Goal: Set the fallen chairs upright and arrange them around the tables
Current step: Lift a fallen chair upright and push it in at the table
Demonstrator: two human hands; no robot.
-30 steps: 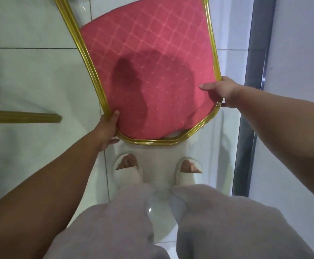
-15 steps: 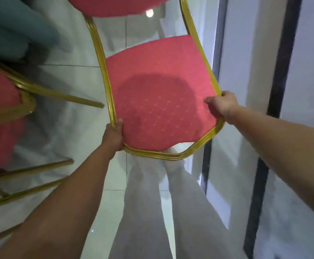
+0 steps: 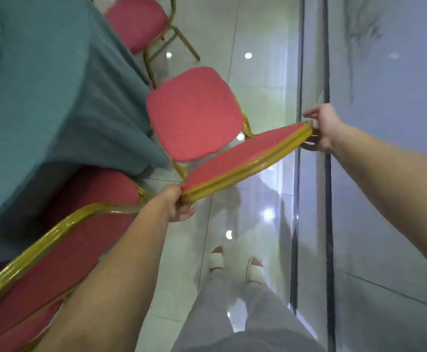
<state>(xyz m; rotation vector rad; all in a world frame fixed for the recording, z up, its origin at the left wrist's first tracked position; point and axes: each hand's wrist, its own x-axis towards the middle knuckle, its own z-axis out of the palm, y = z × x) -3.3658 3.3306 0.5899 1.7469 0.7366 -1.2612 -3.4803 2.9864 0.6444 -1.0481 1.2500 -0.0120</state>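
While both hands hold the backrest of the chair, which seems upright at twelve o'clock beside the table under its teal cloth at ten o'clock, the margins look tight. The left hand curls round the frame's near corner; the right hand wraps the far corner, one finger loosely out. A neighbouring chair sits close at eight o'clock, so a leftward push could knock frames together or snag the cloth. At three o'clock, the glass wall risks a bumped knuckle.
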